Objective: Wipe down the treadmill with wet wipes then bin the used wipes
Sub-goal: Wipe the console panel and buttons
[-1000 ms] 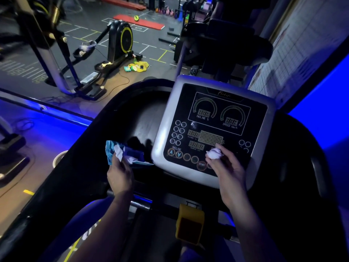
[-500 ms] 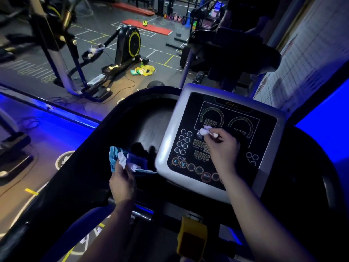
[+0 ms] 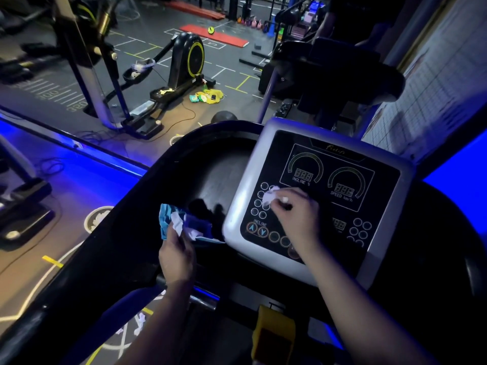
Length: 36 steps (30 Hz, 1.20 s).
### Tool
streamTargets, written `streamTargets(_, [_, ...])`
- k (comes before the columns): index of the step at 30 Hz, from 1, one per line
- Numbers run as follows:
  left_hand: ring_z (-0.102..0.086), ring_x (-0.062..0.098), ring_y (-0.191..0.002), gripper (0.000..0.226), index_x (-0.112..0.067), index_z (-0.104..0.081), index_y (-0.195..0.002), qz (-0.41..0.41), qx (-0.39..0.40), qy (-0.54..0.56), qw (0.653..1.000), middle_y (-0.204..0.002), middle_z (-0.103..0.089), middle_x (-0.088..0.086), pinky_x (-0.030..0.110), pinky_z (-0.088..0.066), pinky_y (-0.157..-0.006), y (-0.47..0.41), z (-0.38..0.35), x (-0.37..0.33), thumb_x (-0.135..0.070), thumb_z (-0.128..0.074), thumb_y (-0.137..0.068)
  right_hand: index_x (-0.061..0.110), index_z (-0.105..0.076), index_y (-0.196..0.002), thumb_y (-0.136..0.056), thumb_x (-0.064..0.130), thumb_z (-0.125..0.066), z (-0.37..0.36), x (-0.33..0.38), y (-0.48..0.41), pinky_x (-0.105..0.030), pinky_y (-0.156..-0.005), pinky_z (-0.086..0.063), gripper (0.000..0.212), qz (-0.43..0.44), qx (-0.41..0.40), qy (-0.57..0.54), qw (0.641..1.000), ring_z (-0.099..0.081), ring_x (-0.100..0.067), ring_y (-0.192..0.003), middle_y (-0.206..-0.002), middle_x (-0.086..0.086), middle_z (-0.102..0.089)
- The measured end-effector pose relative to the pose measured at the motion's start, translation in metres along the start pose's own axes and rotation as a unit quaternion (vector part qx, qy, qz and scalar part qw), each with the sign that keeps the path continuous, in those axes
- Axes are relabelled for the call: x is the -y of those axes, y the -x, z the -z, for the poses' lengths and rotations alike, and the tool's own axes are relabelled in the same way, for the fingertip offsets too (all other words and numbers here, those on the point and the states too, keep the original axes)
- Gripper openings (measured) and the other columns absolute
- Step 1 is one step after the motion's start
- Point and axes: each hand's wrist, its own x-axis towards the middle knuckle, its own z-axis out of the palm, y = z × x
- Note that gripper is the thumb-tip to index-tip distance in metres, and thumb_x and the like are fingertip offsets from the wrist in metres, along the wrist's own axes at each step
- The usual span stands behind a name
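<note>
Treadmill console (image 3: 382, 198): cleaning in progress, dim blue light.

Nearest item: yellow block (image 3: 271, 335) on the frame directly below the console, untouched.

Right hand (image 3: 297, 217) lies on the console's left half. Its fingers pinch a balled white wet wipe (image 3: 270, 196) and press it onto the column of round buttons under the INCLINE dial. One second ago this wipe was low on the panel by the START button. Half a second ago it was mid-panel just under the dials. Now it is at the upper left. The stroke has run up and then left, so the lower and central zones have probably been covered. The SPEED dial, the right button cluster and the silver bezel (image 3: 237, 219) show no contact in these frames and likely remain to do.

Left hand (image 3: 176, 254), just left of the console, has not moved. Its fingers are curled round a blue packet (image 3: 166, 219) with crumpled white wipes (image 3: 178, 222) bunched against it. The light is too poor to say whether the blue item is the wipe pack or a cloth. These wipes look used, so binning is still ahead.

Black side rail (image 3: 118, 259) curves round left of the console. Nothing blocks the panel itself.

Beyond the console, left: a machine with a yellow-rimmed flywheel (image 3: 193, 59), and yellow-green clutter (image 3: 208, 97) on the floor beside it. Further off lies a red mat (image 3: 216, 36). No bin is identifiable anywhere in view, so finding one will mean turning away from the console.
</note>
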Motion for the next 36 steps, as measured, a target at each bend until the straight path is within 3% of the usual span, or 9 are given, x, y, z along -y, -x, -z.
streamTargets(3, [-0.065, 0.047, -0.084, 0.025, -0.001, -0.062, -0.122, 0.007, -0.001, 0.004, 1.0, -0.09, -0.067, 0.029, 0.043, -0.042, -0.072, 0.0, 0.0, -0.001, -0.015, -0.054, -0.102, 0.018, -0.074, -0.099, -0.081, 0.006, -0.076, 0.028, -0.004, -0.013, -0.022, -0.072, -0.057, 0.021, -0.128, -0.087, -0.078, 0.985, -0.072, -0.01, -0.084, -0.093, 0.006, -0.075])
streamTargets(6, [-0.065, 0.048, -0.085, 0.025, 0.0, -0.062, -0.122, 0.001, 0.001, 0.003, 1.0, -0.091, -0.067, 0.031, 0.046, -0.046, -0.074, 0.001, 0.0, -0.001, -0.013, -0.054, -0.102, 0.017, -0.07, -0.096, -0.083, 0.009, -0.075, 0.039, -0.014, -0.024, -0.027, -0.075, -0.053, 0.016, -0.062, -0.143, -0.018, 0.988, -0.07, -0.015, -0.088, -0.095, 0.005, -0.074])
streamTargets(14, [-0.064, 0.047, -0.085, 0.028, -0.001, -0.062, -0.127, -0.008, 0.0, 0.006, 1.0, -0.091, -0.067, 0.029, 0.045, -0.044, -0.074, 0.002, 0.002, -0.002, -0.014, -0.053, -0.104, 0.016, -0.074, -0.089, -0.083, 0.019, -0.075, -0.008, -0.011, 0.002, -0.029, -0.069, -0.044, 0.008, 0.062, -0.027, 0.115, 0.991, -0.051, -0.019, -0.087, -0.089, 0.002, -0.07])
streamTargets(18, [-0.064, 0.047, -0.084, 0.028, -0.001, -0.061, -0.127, -0.009, 0.001, 0.009, 1.0, -0.09, -0.067, 0.029, 0.047, -0.046, -0.074, 0.001, 0.001, -0.001, -0.013, -0.053, -0.103, 0.025, -0.078, -0.093, -0.078, 0.014, -0.077, -0.009, 0.001, 0.009, -0.015, -0.072, -0.047, 0.019, -0.034, 0.001, -0.002, 0.999, -0.066, -0.009, -0.085, -0.092, 0.011, -0.075])
streamTargets(21, [-0.065, 0.048, -0.086, 0.03, -0.003, -0.062, -0.129, -0.01, 0.001, 0.011, 1.0, -0.092, -0.068, 0.03, 0.048, -0.048, -0.075, 0.0, 0.0, 0.001, -0.013, -0.053, -0.102, 0.019, -0.076, -0.097, -0.08, 0.006, -0.077, 0.015, -0.002, 0.005, -0.01, -0.078, -0.049, 0.022, -0.078, -0.085, -0.045, 0.992, -0.067, 0.0, -0.088, -0.099, 0.009, -0.076])
streamTargets(25, [-0.065, 0.046, -0.085, 0.03, -0.005, -0.062, -0.13, -0.01, 0.001, 0.015, 1.0, -0.09, -0.068, 0.027, 0.046, -0.047, -0.074, 0.001, 0.0, 0.0, -0.015, -0.053, -0.103, 0.018, -0.072, -0.093, -0.082, 0.009, -0.077, 0.028, -0.025, 0.006, -0.036, -0.075, -0.05, 0.015, -0.003, -0.113, 0.095, 0.989, -0.064, -0.02, -0.086, -0.095, 0.003, -0.071])
streamTargets(28, [-0.065, 0.046, -0.085, 0.029, -0.005, -0.062, -0.128, -0.005, 0.002, 0.017, 1.0, -0.091, -0.068, 0.027, 0.048, -0.049, -0.075, 0.0, 0.0, 0.001, -0.015, -0.053, -0.103, 0.027, -0.072, -0.089, -0.079, 0.016, -0.081, 0.009, -0.028, 0.028, -0.037, -0.075, -0.037, 0.017, 0.058, -0.045, 0.196, 0.978, -0.059, -0.022, -0.09, -0.096, 0.011, -0.071])
streamTargets(32, [-0.065, 0.046, -0.083, 0.026, -0.003, -0.062, -0.122, -0.004, 0.005, 0.01, 1.0, -0.089, -0.068, 0.028, 0.049, -0.049, -0.074, -0.001, 0.0, 0.004, -0.015, -0.053, -0.102, 0.03, -0.074, -0.091, -0.072, 0.012, -0.081, -0.011, -0.019, 0.048, -0.035, -0.075, -0.038, 0.027, 0.102, 0.025, 0.146, 0.984, -0.058, -0.016, -0.092, -0.098, 0.016, -0.071])
streamTargets(36, [-0.064, 0.047, -0.081, 0.024, -0.001, -0.062, -0.121, -0.007, 0.003, 0.016, 1.0, -0.088, -0.067, 0.028, 0.048, -0.047, -0.072, -0.001, 0.001, 0.002, -0.013, -0.054, -0.102, 0.018, -0.077, -0.096, -0.075, 0.002, -0.081, -0.008, -0.021, 0.037, -0.04, -0.072, -0.05, 0.027, 0.068, -0.031, 0.067, 0.995, -0.056, -0.018, -0.084, -0.095, 0.007, -0.074])
